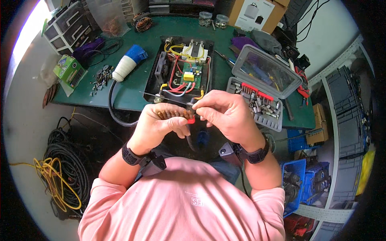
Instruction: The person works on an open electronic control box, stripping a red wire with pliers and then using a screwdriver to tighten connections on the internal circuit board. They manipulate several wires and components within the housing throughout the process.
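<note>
Indoors, hands [161, 125] [230, 116], green workbench [136, 82], pale wall [331, 38]

From where I stand the bits [173, 114] look dull metal, the sockets [256, 107] shiny metal, the case lid [267, 71] glossy clear plastic, the shirt [173, 197] matt cloth, the box [257, 18] cardboard.

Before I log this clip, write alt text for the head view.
A person's left hand holds a row of small bit-like pieces, red at one end, the right hand close by. Beyond, on a green bench, sit an open black box of wired electronics and an open grey socket case.
</note>
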A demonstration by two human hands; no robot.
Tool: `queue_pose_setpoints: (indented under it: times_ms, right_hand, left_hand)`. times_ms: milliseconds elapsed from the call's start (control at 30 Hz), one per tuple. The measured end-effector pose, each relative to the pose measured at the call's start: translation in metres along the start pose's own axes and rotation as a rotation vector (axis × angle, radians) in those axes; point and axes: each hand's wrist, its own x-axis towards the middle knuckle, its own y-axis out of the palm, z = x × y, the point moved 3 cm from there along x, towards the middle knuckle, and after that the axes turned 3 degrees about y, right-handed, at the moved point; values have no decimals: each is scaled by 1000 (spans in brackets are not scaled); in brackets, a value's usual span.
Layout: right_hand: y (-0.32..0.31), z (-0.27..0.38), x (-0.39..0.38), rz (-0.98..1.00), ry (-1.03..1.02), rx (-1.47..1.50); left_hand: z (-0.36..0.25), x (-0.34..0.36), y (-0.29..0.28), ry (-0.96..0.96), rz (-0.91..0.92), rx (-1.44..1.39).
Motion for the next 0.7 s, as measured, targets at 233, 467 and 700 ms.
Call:
queue_pose_setpoints:
  times_ms: [233,467,700]
  right_hand:
    - [8,-2,10,104,143,39]
    - [9,4,11,168,43,-186]
    - [8,5,-7,137,-30,-43]
  left_hand:
    - [3,1,-1,-212,16,-407]
    - [-2,5,8,-285,28,-517]
    - [-9,6,22,-281,141,-499]
